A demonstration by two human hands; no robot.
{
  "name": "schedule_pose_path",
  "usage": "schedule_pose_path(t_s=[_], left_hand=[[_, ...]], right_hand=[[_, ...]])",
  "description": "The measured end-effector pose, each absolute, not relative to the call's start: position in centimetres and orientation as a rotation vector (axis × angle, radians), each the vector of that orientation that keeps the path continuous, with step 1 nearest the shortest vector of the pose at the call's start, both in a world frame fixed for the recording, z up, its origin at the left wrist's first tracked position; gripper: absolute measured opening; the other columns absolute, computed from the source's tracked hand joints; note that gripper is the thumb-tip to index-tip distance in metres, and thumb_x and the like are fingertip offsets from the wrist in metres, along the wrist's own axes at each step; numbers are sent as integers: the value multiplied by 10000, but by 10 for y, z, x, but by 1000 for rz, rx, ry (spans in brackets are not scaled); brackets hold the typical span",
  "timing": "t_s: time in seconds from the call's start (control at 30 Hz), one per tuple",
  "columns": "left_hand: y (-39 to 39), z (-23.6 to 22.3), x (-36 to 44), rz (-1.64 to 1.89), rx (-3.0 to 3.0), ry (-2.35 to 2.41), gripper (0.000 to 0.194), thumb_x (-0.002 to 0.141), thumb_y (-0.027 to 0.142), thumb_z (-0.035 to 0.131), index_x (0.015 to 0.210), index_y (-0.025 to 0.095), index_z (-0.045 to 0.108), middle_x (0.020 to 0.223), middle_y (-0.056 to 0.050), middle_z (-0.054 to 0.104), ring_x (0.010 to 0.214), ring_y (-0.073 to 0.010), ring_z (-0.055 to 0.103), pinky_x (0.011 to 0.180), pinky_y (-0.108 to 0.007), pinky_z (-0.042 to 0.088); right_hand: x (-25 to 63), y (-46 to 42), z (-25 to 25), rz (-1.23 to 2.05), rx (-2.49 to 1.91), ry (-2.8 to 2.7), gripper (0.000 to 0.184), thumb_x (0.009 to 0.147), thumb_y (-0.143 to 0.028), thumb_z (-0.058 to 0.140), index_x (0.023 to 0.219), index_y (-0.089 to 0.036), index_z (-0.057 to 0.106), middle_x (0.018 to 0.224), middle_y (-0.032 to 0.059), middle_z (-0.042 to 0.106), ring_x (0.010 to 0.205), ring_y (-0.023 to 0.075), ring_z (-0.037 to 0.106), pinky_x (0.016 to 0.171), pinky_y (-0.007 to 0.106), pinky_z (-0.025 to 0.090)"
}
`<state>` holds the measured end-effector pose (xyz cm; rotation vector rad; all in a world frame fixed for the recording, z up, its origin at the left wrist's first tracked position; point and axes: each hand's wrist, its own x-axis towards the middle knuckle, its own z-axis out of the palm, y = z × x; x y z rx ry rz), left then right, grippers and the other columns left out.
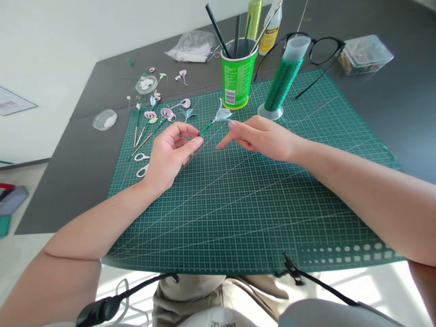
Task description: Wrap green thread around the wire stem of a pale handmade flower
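My left hand [173,150] pinches the green thread-wrapped stem [206,129] of a wire flower between thumb and fingertips. Pale blue, see-through petals [222,113] open at its upper end, pointing away to the right. On the other side, my right hand [260,136] has one fingertip at the tip of the lowest petal; whether it presses on it I cannot tell. Another finger stretches out below, apart from the flower, and the rest are partly curled. White-handled scissors [142,170] lie beside my left wrist, their blades hidden.
Finished flowers [150,115] and a blue sprig [188,114] lie on the green cutting mat [238,204]. Behind stand a green cup [235,84] of tools, a spool of green thread [284,81] and a glue bottle [270,34]. Glasses [323,50] and a clear box [366,54] sit right.
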<state>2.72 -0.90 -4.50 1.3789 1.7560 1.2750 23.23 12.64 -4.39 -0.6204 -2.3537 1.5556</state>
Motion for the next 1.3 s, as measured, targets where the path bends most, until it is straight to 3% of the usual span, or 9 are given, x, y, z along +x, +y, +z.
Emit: schedule_pose_path(t_s=[0.1,0.23,0.53,0.77,0.9,1.03,1.1,1.2,1.3], left_hand=[[-9,-46,29,1307,1341,1732,172,893,299,733,1051,233,711,1031,-55,708,656,-112,570,458,-234,410],[-7,-46,29,1328,1269,1694,168,876,275,737,1032,213,748,908,-36,686,650,-109,551,485,-220,421],[-6,-43,29,1208,1257,1688,215,924,352,675,1089,215,664,1049,-76,806,571,-90,533,453,-213,362],[-7,-43,29,1204,1203,1665,236,954,351,651,1133,198,654,1098,-105,826,502,-68,510,413,-203,317],[-7,-41,32,1225,1175,1639,212,942,317,664,1103,178,668,1061,-113,831,483,-61,473,401,-197,308],[-7,-41,33,1224,1146,1622,209,927,314,690,1078,171,668,1017,-104,827,486,-62,470,402,-193,308],[-7,-42,33,1215,1138,1599,204,925,308,696,1071,170,657,973,-90,819,487,-64,467,405,-190,301],[-8,-42,34,1206,1123,1551,186,926,284,688,1063,175,627,903,-60,797,480,-63,449,406,-186,279],[-8,-42,36,1201,1126,1514,168,929,263,674,1055,174,608,857,-37,769,480,-59,426,413,-182,261]], right_hand=[[232,126,-43,1536,-632,-2381,680,1127,-614,371,953,-160,845,492,-45,304,485,128,287,516,327,283],[230,124,-42,1503,-712,-2395,637,1135,-564,394,944,-160,848,494,-42,304,492,131,314,525,326,303],[230,128,-45,1588,-739,-2223,665,1109,-648,388,905,-152,781,489,-48,317,479,128,304,519,324,302],[231,132,-45,1692,-894,-1854,679,1090,-700,367,931,-181,775,496,-50,224,483,142,180,510,364,193],[229,135,-45,1569,-1002,-1739,566,1114,-552,421,789,-194,715,526,-26,327,478,136,271,511,341,260],[226,136,-52,1265,-1013,-1881,244,1023,-216,533,862,-195,715,851,67,673,763,186,608,702,333,484],[225,136,-58,1133,-933,-2003,259,965,-100,525,1030,-200,754,1078,74,740,1014,221,671,916,375,538],[224,135,-66,1122,-739,-2114,437,927,-20,485,1204,-204,769,1336,58,740,1292,239,645,1196,466,451],[225,132,-69,1356,-573,-2184,432,945,-57,521,1248,-213,787,1384,46,748,1361,251,638,1245,502,433]])
